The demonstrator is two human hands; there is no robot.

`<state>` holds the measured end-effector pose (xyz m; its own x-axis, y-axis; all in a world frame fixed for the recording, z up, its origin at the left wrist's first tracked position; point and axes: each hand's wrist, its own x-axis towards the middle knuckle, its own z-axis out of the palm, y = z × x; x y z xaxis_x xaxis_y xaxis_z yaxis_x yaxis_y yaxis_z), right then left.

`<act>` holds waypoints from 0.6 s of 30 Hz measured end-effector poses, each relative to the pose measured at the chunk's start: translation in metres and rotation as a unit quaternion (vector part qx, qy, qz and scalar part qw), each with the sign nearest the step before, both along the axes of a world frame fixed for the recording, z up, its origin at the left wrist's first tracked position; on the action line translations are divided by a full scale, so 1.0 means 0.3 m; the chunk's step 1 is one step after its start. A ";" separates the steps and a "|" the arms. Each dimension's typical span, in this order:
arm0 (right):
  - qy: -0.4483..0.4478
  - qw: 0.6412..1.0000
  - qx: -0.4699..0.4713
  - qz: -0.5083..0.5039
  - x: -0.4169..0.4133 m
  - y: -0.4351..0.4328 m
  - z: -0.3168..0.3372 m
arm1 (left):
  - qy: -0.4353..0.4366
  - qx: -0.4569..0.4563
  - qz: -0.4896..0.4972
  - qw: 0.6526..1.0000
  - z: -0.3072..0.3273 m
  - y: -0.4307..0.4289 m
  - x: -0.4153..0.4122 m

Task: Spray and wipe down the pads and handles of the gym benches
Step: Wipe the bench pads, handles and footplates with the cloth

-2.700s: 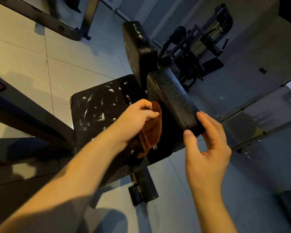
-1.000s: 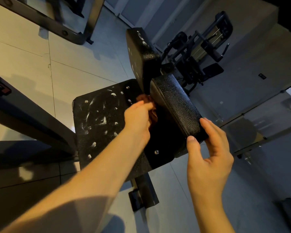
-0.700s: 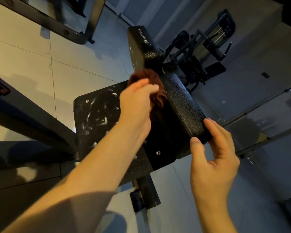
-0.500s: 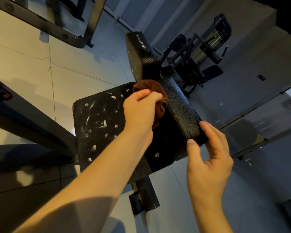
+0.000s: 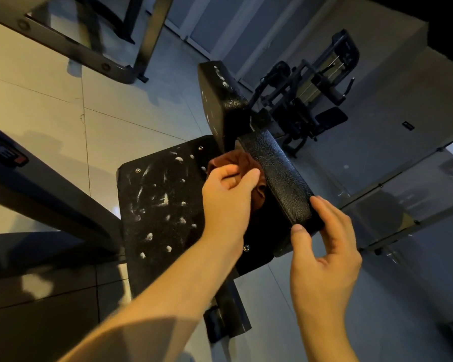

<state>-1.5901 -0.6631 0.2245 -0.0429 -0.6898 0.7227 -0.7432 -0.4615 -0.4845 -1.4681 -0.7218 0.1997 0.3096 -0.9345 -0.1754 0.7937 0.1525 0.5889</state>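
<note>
On the dark slanted frame beam at the left edge sits a black label with pale letters and a small red patch. The letters are too blurred to read, and no other writing shows.

The left hand has its fingers curled tight round a bunched rust-brown cloth and presses it against the left flank of the narrow black pad with a crackled leather-like skin, near its far end. The right hand pinches the near end of that pad, with the thumb on the end face and the fingers wrapped over the corner.

To the left lies the flat black seat pad of the bench, dotted with white foam spots and smears. Behind it a thick upright black pad carries a few white flecks along its edge.

About half a second back the cloth sat up over the far end of the narrow pad. It has since slid down a little along the side, possibly helped by the camera's own shift. The right hand has kept its hold on the near end.
</note>
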 end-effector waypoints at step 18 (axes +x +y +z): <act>-0.006 1.000 -0.007 0.009 0.004 -0.004 -0.012 | 0.088 0.081 -0.072 0.990 -0.054 -0.121 0.023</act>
